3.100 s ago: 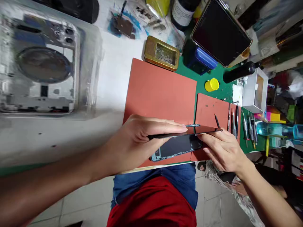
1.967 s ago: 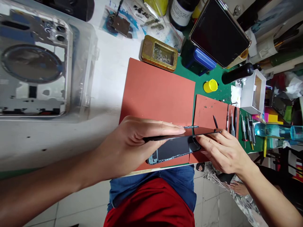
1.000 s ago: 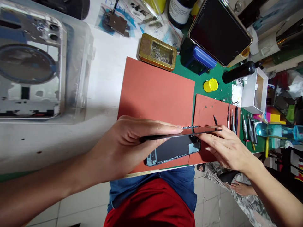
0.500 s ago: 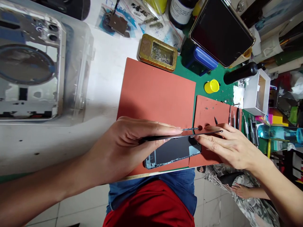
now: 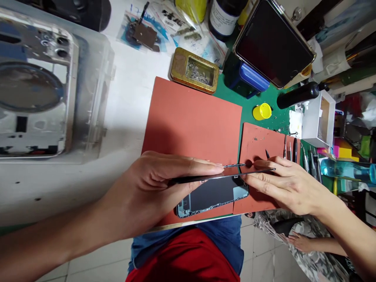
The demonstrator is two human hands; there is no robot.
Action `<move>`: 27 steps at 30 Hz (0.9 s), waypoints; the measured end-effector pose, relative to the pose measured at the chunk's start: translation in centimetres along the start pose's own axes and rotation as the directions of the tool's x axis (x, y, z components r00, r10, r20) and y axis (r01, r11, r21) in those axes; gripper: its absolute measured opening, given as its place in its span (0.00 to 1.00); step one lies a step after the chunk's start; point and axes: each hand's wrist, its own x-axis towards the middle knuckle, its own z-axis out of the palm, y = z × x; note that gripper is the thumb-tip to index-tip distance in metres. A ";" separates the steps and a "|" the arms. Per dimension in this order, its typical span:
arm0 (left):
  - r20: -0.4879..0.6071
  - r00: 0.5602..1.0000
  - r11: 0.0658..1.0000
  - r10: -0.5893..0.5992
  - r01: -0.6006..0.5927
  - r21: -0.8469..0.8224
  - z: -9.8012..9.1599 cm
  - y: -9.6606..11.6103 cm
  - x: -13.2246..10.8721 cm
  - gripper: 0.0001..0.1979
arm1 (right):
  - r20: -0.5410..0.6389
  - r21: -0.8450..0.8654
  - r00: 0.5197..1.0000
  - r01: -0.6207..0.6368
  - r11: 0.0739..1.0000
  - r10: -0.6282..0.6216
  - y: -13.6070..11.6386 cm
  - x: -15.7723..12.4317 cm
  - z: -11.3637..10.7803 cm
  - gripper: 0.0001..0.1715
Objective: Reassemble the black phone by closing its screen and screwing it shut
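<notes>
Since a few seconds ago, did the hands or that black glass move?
Hardly. The right hand slid its fingers out flatter along the right end of the thin black screen panel, forefinger now on top. The left hand still pinches the panel's other end, held edge-on above the open phone body on the red mat.

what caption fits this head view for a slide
Left hand and right hand hold a thin dark screen panel edge-on over an open phone body on a red mat.

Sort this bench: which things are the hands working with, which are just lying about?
In use: left hand, right hand, thin black screen panel held between them, open dark phone body beneath, red-brown mat.
Lying about: brass screw tin, yellow plastic cap, metal screwdrivers.
</notes>
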 end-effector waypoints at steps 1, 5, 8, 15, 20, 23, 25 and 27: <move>-0.001 1.000 1.000 -0.003 0.003 -0.005 0.0 -0.1 0.0 0.21 | -0.002 0.000 1.000 0.010 1.000 -0.010 0.1 0.0 0.0 0.28; -0.001 1.000 0.999 0.014 -0.014 -0.034 0.0 -0.3 0.0 0.23 | -0.004 -0.017 0.999 0.049 0.999 -0.049 0.3 0.3 -0.2 0.26; -0.008 1.000 0.999 0.012 -0.012 -0.041 0.1 -0.4 0.1 0.24 | 0.000 -0.058 0.998 0.069 0.996 -0.069 0.3 0.6 -0.5 0.27; -0.043 0.999 0.999 -0.007 0.005 -0.045 0.4 -0.6 -0.1 0.27 | 0.039 -0.078 0.993 0.110 0.991 -0.107 0.6 1.4 -1.5 0.29; -0.021 0.999 0.999 -0.031 0.032 0.022 -0.2 -1.3 -0.8 0.29 | 0.046 -0.007 0.993 0.106 0.994 -0.106 1.1 1.5 -1.3 0.29; 0.004 0.999 0.997 -0.039 0.038 0.062 -0.4 -1.7 -1.2 0.31 | 0.035 0.025 0.994 0.102 0.994 -0.103 1.4 1.6 -1.1 0.29; -0.016 0.998 0.996 -0.062 0.062 0.062 -0.2 -1.7 -1.3 0.28 | 0.024 0.041 0.994 0.102 0.994 -0.103 1.4 1.6 -1.1 0.29; -0.075 0.992 0.993 -0.100 0.104 0.058 0.1 -1.5 -1.2 0.24 | 0.013 0.056 0.995 0.101 0.993 -0.101 1.5 1.7 -1.1 0.29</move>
